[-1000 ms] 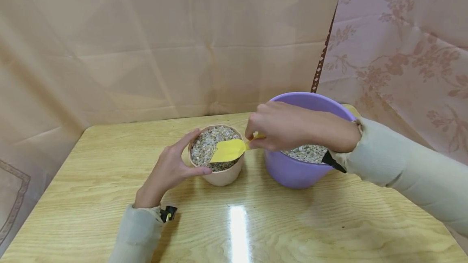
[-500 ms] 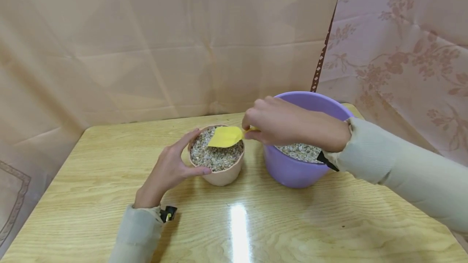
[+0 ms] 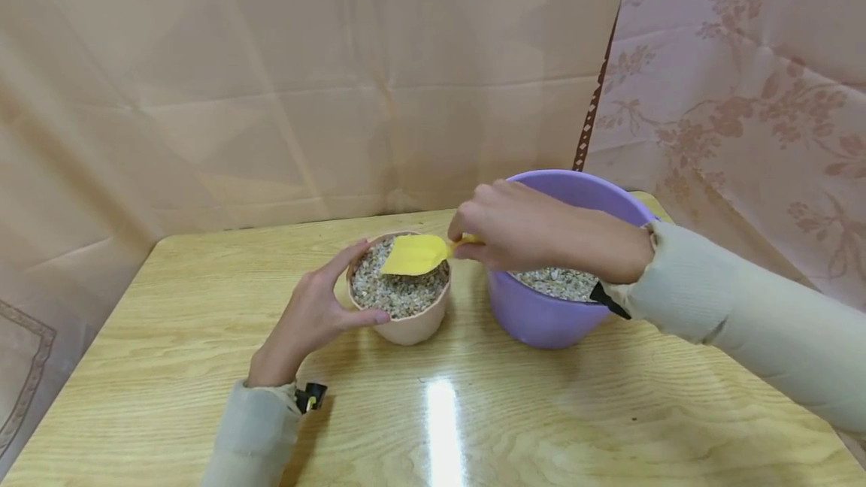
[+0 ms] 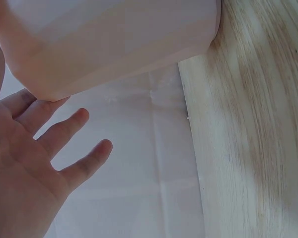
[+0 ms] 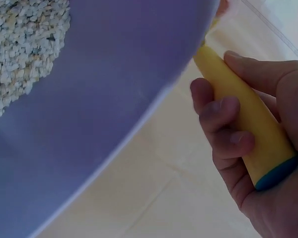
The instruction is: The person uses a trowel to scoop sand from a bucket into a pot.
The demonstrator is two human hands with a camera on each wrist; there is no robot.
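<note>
A peach flower pot [image 3: 409, 331] filled almost to its rim with small gravel [image 3: 389, 293] stands on the table. My left hand [image 3: 318, 310] holds its left side, thumb at the near rim and index finger at the far rim. In the left wrist view, two outer fingers [image 4: 84, 163] stretch out clear of the pot. My right hand [image 3: 510, 228] grips the yellow handle [image 5: 248, 119] of a small hand shovel, which has a teal end. The yellow shovel blade [image 3: 414, 255] lies over the gravel's far right part; whether it touches the gravel I cannot tell.
Just right of the pot stands a purple bucket [image 3: 534, 322] with more gravel [image 5: 25, 44] inside, under my right forearm. Both stand on a wooden table [image 3: 203, 307]. Beige cloth [image 3: 271, 81] hangs behind, and a flowered cloth [image 3: 751, 111] at the right.
The shovel blade has moved up and away across the gravel, from the near middle to the far right of the pot, then barely shifted. The left hand stays on the pot.
</note>
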